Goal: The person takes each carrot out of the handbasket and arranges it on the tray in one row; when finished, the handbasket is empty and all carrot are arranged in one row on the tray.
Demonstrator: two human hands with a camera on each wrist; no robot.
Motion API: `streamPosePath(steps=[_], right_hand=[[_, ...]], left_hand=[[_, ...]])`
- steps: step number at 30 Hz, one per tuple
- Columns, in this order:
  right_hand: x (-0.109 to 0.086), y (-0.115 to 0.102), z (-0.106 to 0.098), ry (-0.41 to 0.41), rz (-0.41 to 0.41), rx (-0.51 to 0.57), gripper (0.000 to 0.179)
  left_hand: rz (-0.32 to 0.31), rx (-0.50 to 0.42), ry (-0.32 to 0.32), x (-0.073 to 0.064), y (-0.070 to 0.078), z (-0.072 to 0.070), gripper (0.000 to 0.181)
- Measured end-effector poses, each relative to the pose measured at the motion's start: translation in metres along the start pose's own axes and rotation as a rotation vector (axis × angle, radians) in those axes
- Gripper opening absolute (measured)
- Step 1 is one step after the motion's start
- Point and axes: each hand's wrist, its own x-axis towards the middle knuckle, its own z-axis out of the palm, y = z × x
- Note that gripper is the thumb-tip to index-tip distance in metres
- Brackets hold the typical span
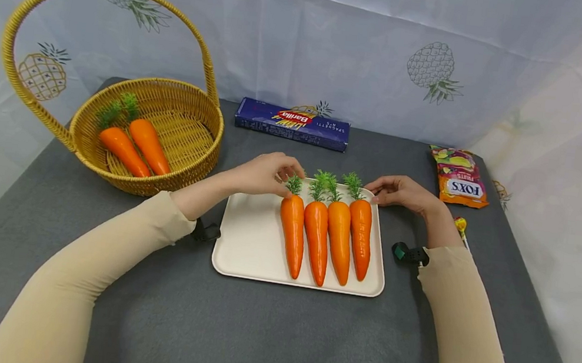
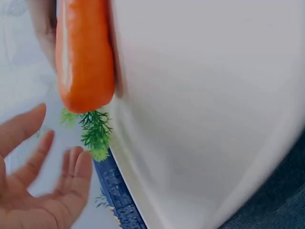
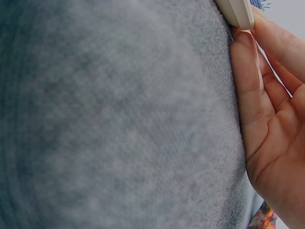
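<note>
Several orange carrots with green tops lie side by side on the right part of a cream tray (image 1: pixel 247 242), tips toward me. My left hand (image 1: pixel 266 174) hovers at the leafy top of the leftmost carrot (image 1: pixel 292 229). In the left wrist view, the fingers of that hand (image 2: pixel 50 183) are spread and apart from the carrot (image 2: pixel 86 57). At the tray's far right corner is my right hand (image 1: pixel 403 193). Seen from the right wrist, its thumb and fingers (image 3: pixel 250 86) pinch the tray's corner (image 3: pixel 238 12).
A wicker basket (image 1: pixel 202 163) with a tall handle stands at the left, two carrots (image 1: pixel 137 144) inside. Behind the tray lies a blue spaghetti box (image 1: pixel 291 124). A Fox's candy bag (image 1: pixel 461 179) and a lollipop (image 1: pixel 460 224) are at the right, beyond my right wrist.
</note>
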Motion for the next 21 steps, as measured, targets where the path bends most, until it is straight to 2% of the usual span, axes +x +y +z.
streamPosePath(steps=[2, 4, 8, 12, 21], right_hand=[[0.0, 0.0, 0.0, -0.001, -0.002, 0.002, 0.042], [0.0, 0.0, 0.0, -0.003, -0.004, 0.004, 0.042], [0.0, 0.0, -0.001, -0.002, -0.008, 0.009, 0.041], [-0.001, -0.001, -0.001, -0.006, -0.025, 0.006, 0.038], [-0.001, -0.001, 0.0, -0.004, -0.036, 0.008, 0.036]], left_hand=[[-0.102, -0.085, -0.009, -0.002, -0.001, -0.001, 0.044], [-0.191, -0.154, -0.049, -0.003, -0.001, -0.002, 0.043], [-0.282, -0.243, -0.144, -0.003, -0.001, 0.002, 0.044], [-0.286, -0.268, -0.177, -0.001, 0.001, 0.008, 0.045], [-0.27, -0.301, -0.173, 0.002, 0.001, 0.015, 0.043]])
